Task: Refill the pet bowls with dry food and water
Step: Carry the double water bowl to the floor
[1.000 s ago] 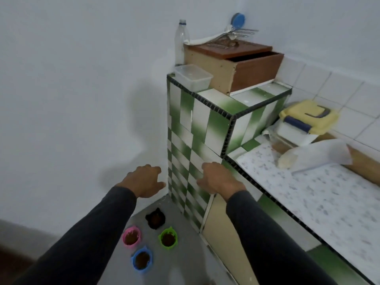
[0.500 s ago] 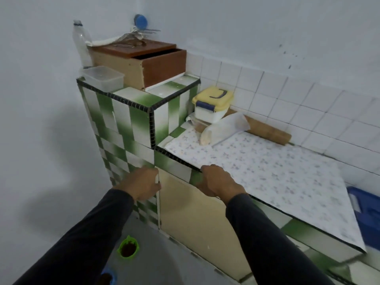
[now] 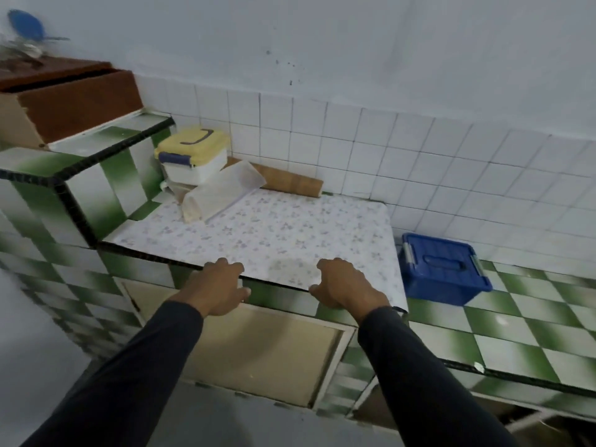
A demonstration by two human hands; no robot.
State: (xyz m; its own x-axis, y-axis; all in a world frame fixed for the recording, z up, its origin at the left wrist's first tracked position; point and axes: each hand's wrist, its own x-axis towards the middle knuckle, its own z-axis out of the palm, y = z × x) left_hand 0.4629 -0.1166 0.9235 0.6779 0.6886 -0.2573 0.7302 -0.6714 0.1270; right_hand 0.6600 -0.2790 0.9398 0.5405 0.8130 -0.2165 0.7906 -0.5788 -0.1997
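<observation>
Both hands hover loosely curled and empty at the counter's (image 3: 283, 227) front edge, left hand (image 3: 216, 290), right hand (image 3: 345, 287); seemingly poised to fetch supplies; no bowls are in view.

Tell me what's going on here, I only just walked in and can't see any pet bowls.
A person stands at a tiled counter, both hands empty. The left hand and right hand hover with loosely curled fingers at the front edge of the flowered mat. No bowls, food or water show in this view. A yellow-lidded box and a blue box sit closed and untouched.
</observation>
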